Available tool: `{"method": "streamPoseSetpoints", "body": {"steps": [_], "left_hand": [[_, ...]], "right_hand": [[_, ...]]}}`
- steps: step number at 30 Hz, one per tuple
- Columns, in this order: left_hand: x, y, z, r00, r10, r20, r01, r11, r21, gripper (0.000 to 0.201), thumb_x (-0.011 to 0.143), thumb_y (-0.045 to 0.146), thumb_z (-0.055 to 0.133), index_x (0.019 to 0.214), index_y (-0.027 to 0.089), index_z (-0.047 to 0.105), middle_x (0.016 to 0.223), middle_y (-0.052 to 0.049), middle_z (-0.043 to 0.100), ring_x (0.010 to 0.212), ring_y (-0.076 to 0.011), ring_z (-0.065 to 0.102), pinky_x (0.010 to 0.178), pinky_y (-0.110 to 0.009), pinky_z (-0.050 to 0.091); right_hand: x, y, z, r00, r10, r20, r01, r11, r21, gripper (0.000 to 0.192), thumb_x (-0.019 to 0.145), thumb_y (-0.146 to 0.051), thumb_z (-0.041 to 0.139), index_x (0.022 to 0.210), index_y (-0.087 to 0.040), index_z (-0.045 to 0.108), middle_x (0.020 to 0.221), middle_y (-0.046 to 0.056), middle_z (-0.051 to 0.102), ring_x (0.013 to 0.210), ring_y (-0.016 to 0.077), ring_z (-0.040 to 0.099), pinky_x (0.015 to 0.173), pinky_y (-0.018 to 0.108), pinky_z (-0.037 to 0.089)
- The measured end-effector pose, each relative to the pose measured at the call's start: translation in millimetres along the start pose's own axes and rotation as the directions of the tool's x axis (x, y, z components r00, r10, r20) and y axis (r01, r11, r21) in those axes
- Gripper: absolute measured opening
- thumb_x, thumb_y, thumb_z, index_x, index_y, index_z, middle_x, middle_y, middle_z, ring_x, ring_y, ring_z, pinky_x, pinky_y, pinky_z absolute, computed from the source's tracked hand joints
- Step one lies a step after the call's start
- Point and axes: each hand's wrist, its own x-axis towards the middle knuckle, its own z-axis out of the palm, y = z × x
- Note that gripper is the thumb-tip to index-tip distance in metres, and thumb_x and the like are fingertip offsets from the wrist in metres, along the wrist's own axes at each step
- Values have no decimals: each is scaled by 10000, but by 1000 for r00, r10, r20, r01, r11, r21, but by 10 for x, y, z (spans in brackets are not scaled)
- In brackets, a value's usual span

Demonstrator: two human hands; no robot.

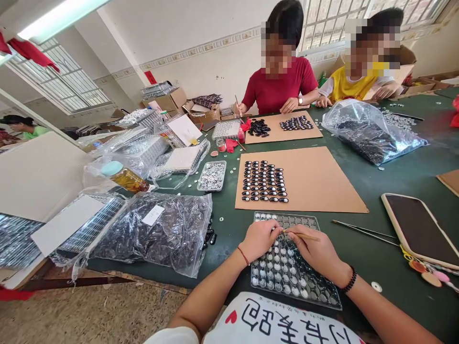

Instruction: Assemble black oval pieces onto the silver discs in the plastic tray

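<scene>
My left hand (261, 237) is closed in a pinch over a clear plastic tray (332, 296). Whatever tiny piece it may hold at the fingertips is too small to make out. Closed around a thin wooden stick (306, 236), my right hand (319, 248) brings the stick's tip up to the left fingertips. Round white pieces (276, 272) fill many of the tray's cups, mainly on the left side. Just beyond the tray, a brown cardboard sheet (315, 179) carries rows of black oval pieces (264, 180) with white spots.
A bag of dark pieces (154, 234) lies left of my hands. Metal tweezers (362, 229) and a phone (423, 229) lie to the right. A small box of white pieces (212, 176) stands farther back. Two people sit across the table, near another cardboard sheet (279, 135).
</scene>
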Motion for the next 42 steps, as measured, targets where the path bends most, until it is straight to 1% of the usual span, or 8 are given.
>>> {"method": "streamPoseSetpoints", "body": {"steps": [3,6,9,13,18,25,34,42], "left_hand": [[59,-37,-19,999,-24,-40,16,984,-177,303,835,367,381,736,173,593,694,-7,604,654,-128,529,592,-229,355],[112,-73,-42,980,-168,-105,110,903,-415,309,809,403,416,754,158,596,622,3,563,573,-110,496,555,-222,354],[129,-55,-32,963,-266,-44,193,795,-575,305,732,435,527,791,145,603,541,27,509,459,-83,431,478,-210,330],[109,26,22,980,-196,23,173,803,-570,284,648,415,622,637,131,610,558,4,538,471,-77,434,474,-207,330],[93,40,47,986,-147,84,169,825,-540,290,729,406,539,812,151,650,601,-21,592,509,-103,495,492,-216,355],[82,8,75,993,-102,65,120,908,-401,344,623,392,658,889,173,673,625,1,571,488,-75,375,471,-208,298],[83,32,57,988,-102,114,142,889,-436,310,680,347,614,936,177,657,497,32,483,442,-77,413,463,-202,306],[65,57,26,991,-78,109,118,889,-443,318,685,349,606,941,169,660,562,10,543,469,-80,391,470,-205,303]], "right_hand": [[16,48,-8,992,61,-114,-61,998,8,174,883,-231,381,868,-189,549,814,15,618,727,133,574,653,244,432],[37,73,-67,968,117,-221,-112,993,34,179,880,-247,388,862,-187,555,817,23,623,740,136,580,658,239,442],[51,63,-136,943,170,-287,-149,984,94,177,881,-245,387,850,-189,552,800,23,619,729,132,578,640,232,444],[52,27,-175,943,156,-294,-118,983,144,158,877,-231,397,877,-191,550,791,20,606,720,129,563,641,236,432],[53,2,-167,967,118,-227,-69,975,213,175,881,-228,382,890,-184,551,773,25,586,705,127,542,633,240,414],[30,-14,-119,995,12,-96,4,987,162,189,885,-218,357,892,-174,541,833,38,608,742,135,554,660,251,418],[28,-21,-82,997,4,-75,-1,999,47,228,890,-229,346,830,-163,555,787,39,619,708,141,571,643,258,419],[5,-19,-73,998,8,-62,-6,999,42,230,894,-233,339,852,-169,555,807,42,623,715,139,569,661,262,424]]}}
